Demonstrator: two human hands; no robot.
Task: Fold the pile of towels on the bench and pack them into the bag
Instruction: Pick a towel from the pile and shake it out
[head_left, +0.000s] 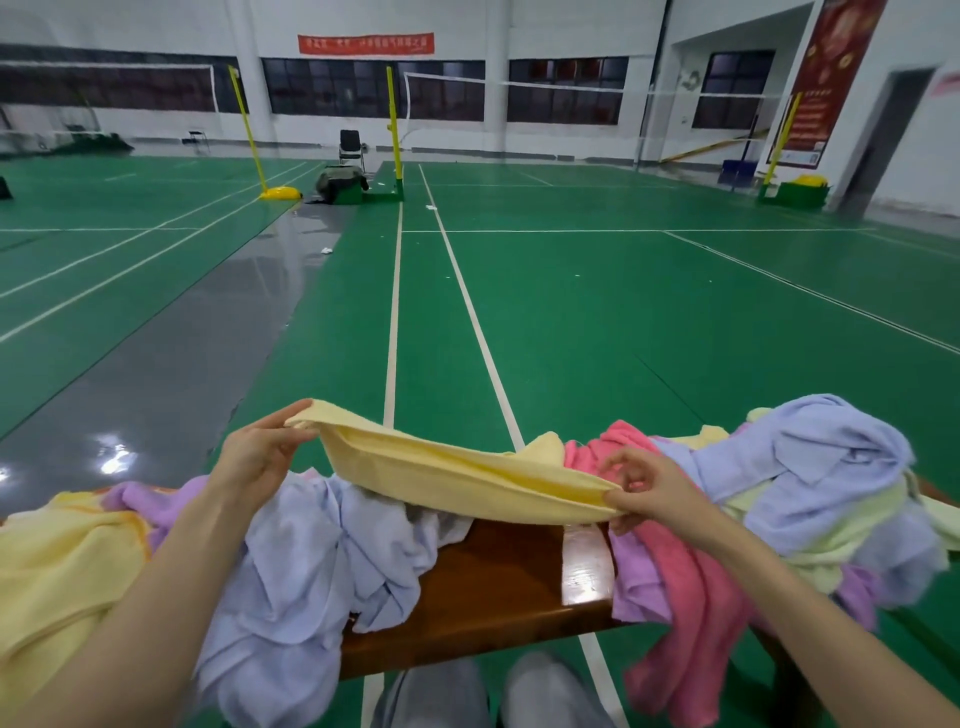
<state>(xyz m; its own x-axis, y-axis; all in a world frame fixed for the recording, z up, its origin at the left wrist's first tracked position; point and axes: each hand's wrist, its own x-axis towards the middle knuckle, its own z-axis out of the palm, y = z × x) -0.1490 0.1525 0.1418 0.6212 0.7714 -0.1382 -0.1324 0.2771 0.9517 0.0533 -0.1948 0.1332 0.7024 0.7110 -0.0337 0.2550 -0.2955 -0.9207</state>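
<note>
Loose yellow towel (57, 561) bunched at 8 o'clock of view, on surface (493, 582) end. Left hand (260, 457) just right of it, grip pinching one end of stretched towel (457, 478), pale yellow, held above surface. Light-blue towel (311, 561) crumpled beneath at 7 o'clock, draping off near edge. Bare brown wood at 6 o'clock. Right hand (649, 488) at 4 o'clock, grip pinching towel's other end. Pink towel (691, 597) hangs off edge at 5 o'clock. Blue heap (810, 467) at 3 o'clock, over pale-green towel (831, 525).
</note>
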